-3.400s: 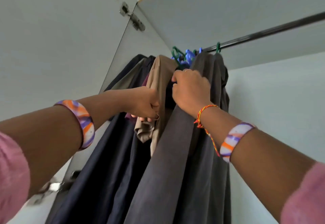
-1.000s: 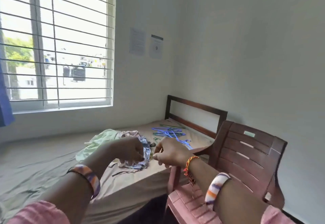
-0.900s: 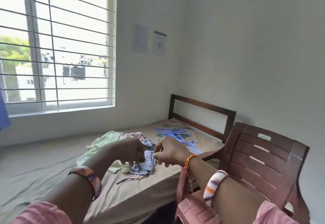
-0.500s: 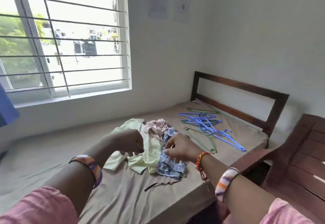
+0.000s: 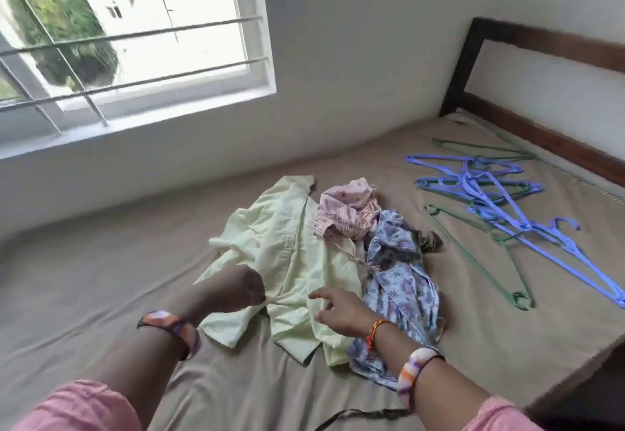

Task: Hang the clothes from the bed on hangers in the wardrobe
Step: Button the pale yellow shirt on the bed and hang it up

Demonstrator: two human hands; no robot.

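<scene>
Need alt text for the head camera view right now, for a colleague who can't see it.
Two hands reach over a pale green shirt on the bed: the left hand pinches it, the right hand hovers open. Pink and blue floral clothes lie beside it, hangers farther right.

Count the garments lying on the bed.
3, perhaps more underneath: a pale green shirt nearest the left hand, a pink striped piece behind it, and a blue floral garment beside the right hand.
</scene>
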